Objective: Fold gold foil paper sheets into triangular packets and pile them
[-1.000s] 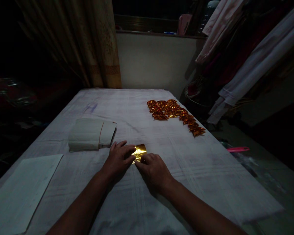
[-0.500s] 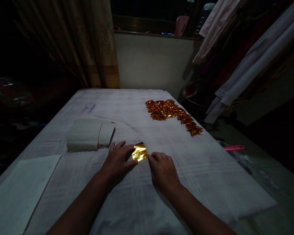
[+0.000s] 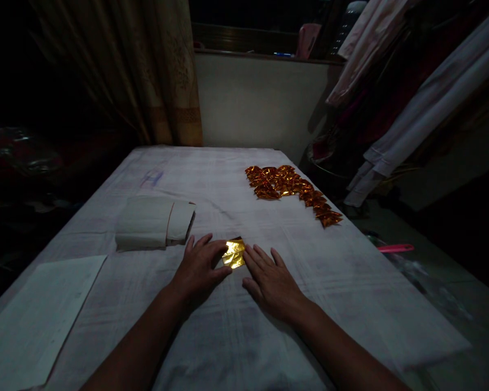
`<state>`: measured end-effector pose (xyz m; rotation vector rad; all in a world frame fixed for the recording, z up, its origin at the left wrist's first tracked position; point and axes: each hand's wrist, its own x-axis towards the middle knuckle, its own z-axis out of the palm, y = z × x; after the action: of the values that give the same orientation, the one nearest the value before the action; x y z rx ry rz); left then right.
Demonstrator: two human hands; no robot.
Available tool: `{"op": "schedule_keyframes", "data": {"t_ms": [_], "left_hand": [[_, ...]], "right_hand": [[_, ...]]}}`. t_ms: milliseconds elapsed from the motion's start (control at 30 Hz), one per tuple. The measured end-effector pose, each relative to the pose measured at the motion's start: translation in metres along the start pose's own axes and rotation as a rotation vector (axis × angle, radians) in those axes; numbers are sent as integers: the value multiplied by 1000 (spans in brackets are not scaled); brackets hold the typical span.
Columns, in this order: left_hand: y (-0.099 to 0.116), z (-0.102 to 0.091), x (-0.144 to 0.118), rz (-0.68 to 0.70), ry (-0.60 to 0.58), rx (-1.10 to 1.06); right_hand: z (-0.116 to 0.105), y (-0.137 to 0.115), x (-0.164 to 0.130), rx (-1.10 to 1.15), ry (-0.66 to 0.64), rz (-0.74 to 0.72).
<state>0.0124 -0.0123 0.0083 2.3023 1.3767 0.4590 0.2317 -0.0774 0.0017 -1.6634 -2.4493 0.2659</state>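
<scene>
Head view gives me both hands flat on the white cloth point(image 3: 228, 336): left hand point(image 3: 199, 267) pins the gold foil piece point(image 3: 233, 253) with its fingertips, right hand point(image 3: 270, 278) lies spread just beside it, touching its edge. Folded foil pieces point(image 3: 293, 190) sit far right.

My left hand point(image 3: 199, 267) lies flat on the white cloth point(image 3: 228, 336), its fingertips pressing the left edge of a small gold foil sheet point(image 3: 233, 253). My right hand point(image 3: 271, 281) lies palm down just beside the foil, fingers spread, the forefinger touching its right edge. Behind my left hand sits a folded stack of pale paper point(image 3: 154, 222), and a larger white sheet point(image 3: 36, 315) lies near the left corner. A row of folded gold foil pieces point(image 3: 293, 191) runs along the far right side.
</scene>
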Motion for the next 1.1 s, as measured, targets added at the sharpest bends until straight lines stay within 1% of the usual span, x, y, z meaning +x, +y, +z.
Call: {"op": "schedule_keyframes", "data": {"t_ms": [67, 133, 200, 267, 333, 433, 533, 600, 700, 800, 867, 1000, 1100], "left_hand": [[1, 1, -1, -2, 6, 12], [5, 1, -4, 17, 44, 37], [10, 1, -7, 81, 105, 78], [18, 0, -10, 179, 147, 133], [25, 0, -12, 254, 147, 198], [32, 1, -12, 282, 110, 275], [34, 4, -11, 282, 103, 347], [34, 5, -11, 291, 109, 404], [34, 8, -11, 310, 108, 447], [33, 9, -12, 312, 108, 445], [32, 9, -12, 305, 112, 432], [32, 9, -11, 306, 132, 406], [32, 9, -11, 310, 135, 417]], "right_hand": [[1, 2, -2, -13, 14, 19], [2, 3, -2, -16, 29, 27], [4, 2, -1, -17, 41, 33], [7, 0, -2, -21, 57, 48], [11, -2, -3, -28, 87, 66], [13, -4, -4, -31, 163, 65], [10, -2, -2, 2, 256, 29], [4, 1, 2, 40, 293, -8], [-4, 6, 10, 62, 259, -77], [-7, 11, 19, 12, 212, -140], [-5, 15, 23, -35, 220, -196], [-2, 21, 26, -95, 277, -302], [0, 24, 27, -97, 289, -307]]}}
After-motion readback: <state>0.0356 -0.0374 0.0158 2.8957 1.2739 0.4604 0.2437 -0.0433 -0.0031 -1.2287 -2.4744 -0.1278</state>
